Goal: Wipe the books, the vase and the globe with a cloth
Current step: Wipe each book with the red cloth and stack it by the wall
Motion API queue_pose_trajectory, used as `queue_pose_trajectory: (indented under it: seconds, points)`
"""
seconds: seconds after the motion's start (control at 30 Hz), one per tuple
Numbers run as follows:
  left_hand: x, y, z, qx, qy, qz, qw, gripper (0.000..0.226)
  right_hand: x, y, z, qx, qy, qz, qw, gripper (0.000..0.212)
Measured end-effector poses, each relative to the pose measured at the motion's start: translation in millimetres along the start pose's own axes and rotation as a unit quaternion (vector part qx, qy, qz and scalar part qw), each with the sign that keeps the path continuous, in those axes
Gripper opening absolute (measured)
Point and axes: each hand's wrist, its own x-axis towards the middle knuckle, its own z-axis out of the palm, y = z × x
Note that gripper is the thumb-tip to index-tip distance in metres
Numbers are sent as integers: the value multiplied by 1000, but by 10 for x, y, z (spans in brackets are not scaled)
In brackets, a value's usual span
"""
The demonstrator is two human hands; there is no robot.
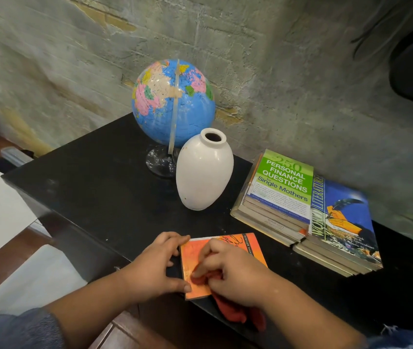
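While bracing orange book (191,258) at table (99,197) front edge between left hand (155,265) thumb and fingers, rubbed cover with cloth (235,316) bunched in right hand (235,275); judged early stage, with stacked books (301,210), vase (204,172) and globe (172,102) behind apparently outstanding.

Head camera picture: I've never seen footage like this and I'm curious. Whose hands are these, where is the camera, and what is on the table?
There is no machine here. A person wears one camera on the head, and it looks down at their own bare hands. The left hand holds the orange book by its left edge. The right hand presses a red cloth onto its cover. The book lies on a black table. Behind it stand a globe and a white vase. To the right lie stacked books.
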Motion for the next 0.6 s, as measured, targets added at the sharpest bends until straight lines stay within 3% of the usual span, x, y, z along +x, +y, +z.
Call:
queue_pose_trajectory:
  seconds: [0.17, 0.23, 0.33, 0.43, 0.53, 0.6]
  points:
    - [-5, -11, -26, 0, -26, -3, 1000, 115, 30, 75, -8, -15, 114, 75, 991, 28]
    - [3, -19, -33, -8, -35, 2, 999, 131, 6, -35, 104, -46, 102, 37, 993, 30]
    - [12, -44, -26, -14, -41, 6, 999, 135, -136, -160, 204, -47, 45, -35, 997, 29]
    - [14, -49, -31, 6, -54, 2, 999, 122, -208, -71, 144, -9, 29, -21, 999, 29]
    - [5, -28, -54, 5, -51, 0, 999, 106, -194, -16, 141, -6, 90, 27, 996, 28]
    - [6, -5, -42, 9, -31, 2, 999, 91, -206, -84, 183, -30, 89, 16, 995, 28]
